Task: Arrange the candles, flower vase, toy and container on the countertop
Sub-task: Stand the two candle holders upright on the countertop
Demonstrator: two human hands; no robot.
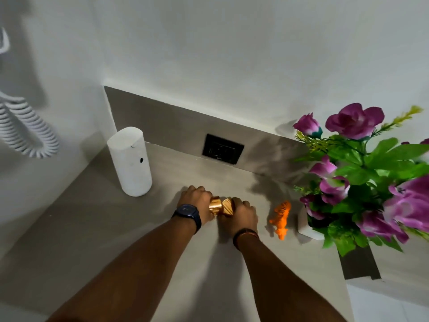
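Your left hand [197, 201] is wrapped around 1 gold candle holder [214, 205], and your right hand [241, 213] is closed on a 2nd gold candle holder [227, 205], ribbed on its side. The 2 touch each other between your hands, low over the countertop [116, 228]; whether their bases sit on it is hidden by your fingers.

The 1st risk is right there: both pieces look slick and metallic, and pressed together 1 could skid off the other and tip as you let go. Set each one flat before you loosen your hold.

Just right of your right hand lies the orange toy tiger [280, 217], apart from your hand but near your wrist. Pull that arm back carelessly and you could sweep it toward the edge.

Beyond the toy stands the white flower vase [306, 225], its purple flowers [355, 119] spreading wide and leaning out over the counter. It looks top-heavy, so a brush from your forearm could rock it.

On your left, the tall white container [130, 161] stands upright near the corner, well apart from your hands. It looks narrow for its height, so a bump could topple it.
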